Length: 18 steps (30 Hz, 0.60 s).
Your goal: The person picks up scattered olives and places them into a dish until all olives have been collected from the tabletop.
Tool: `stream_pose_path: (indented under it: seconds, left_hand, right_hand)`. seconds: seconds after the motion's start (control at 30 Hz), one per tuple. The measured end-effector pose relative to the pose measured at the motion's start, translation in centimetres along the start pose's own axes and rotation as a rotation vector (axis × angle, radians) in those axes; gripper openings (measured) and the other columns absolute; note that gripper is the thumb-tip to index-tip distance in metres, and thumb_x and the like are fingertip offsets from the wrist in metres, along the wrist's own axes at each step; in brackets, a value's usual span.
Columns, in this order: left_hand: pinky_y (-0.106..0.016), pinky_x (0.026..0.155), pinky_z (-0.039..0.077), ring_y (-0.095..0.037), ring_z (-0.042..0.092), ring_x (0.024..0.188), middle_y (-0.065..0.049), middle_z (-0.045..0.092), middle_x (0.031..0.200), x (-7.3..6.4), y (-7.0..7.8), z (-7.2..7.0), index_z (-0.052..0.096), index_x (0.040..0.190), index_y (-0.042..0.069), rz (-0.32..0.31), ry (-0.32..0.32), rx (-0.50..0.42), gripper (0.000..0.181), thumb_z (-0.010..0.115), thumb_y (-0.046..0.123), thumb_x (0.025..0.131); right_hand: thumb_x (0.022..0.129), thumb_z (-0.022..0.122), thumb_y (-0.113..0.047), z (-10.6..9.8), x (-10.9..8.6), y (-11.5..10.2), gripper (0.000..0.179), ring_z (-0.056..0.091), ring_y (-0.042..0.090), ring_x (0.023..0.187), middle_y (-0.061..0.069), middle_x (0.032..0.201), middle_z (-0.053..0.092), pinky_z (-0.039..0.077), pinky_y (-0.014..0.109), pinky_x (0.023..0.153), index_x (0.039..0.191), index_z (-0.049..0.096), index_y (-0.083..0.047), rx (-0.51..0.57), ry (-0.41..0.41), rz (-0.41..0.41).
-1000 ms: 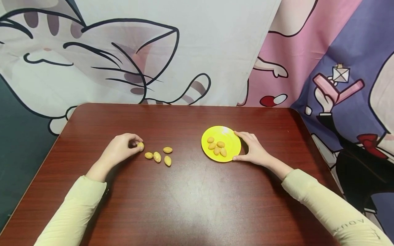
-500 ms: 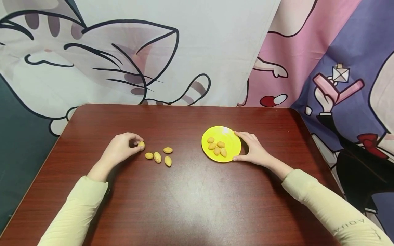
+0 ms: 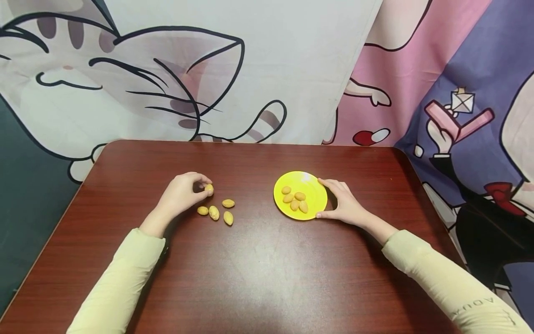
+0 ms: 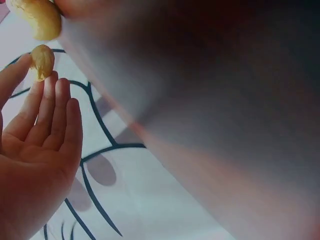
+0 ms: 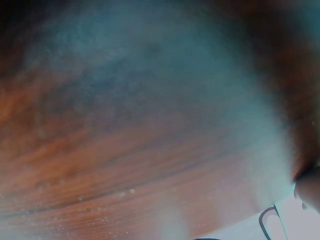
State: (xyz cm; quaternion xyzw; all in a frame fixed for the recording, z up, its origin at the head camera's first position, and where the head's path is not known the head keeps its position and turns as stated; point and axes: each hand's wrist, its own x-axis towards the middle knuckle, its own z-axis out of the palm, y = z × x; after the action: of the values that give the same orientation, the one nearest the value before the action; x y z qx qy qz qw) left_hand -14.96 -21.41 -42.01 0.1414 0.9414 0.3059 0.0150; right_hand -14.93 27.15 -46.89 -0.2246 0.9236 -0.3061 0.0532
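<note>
While the left hand (image 3: 180, 192) pinches a yellow piece (image 3: 209, 188), center-left | five pieces (image 3: 300, 196) already sit on the plate (image 3: 314, 193), center-right | four loose pieces (image 3: 214, 213) left on the table (image 3: 258, 273) | right hand (image 3: 343, 202), fingers wide, touches the plate

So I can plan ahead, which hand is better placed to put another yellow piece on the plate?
Probably the left hand: it pinches a yellow piece near four loose pieces. The right hand holds the yellow plate by its edge, so it seems better suited to steadying.
</note>
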Motion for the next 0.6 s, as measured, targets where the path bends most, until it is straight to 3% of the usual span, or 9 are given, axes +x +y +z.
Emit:
stream_pose_path:
  seconds: [0.6]
  left_hand:
    - [-0.045,0.094,0.057,-0.027,0.071,0.105,-0.01,0.075,0.116,3.1,5.5,3.0,0.078,0.115,0.008,0.061,0.038,-0.111,0.024,0.081,0.017,0.094]
  right_hand:
    - [0.073,0.098,-0.033,0.0,0.0,-0.2,0.11,0.037,0.04,0.145,0.02,0.16,0.047,0.031,0.061,0.118,0.163,0.039,-0.006,0.004,-0.003,0.003]
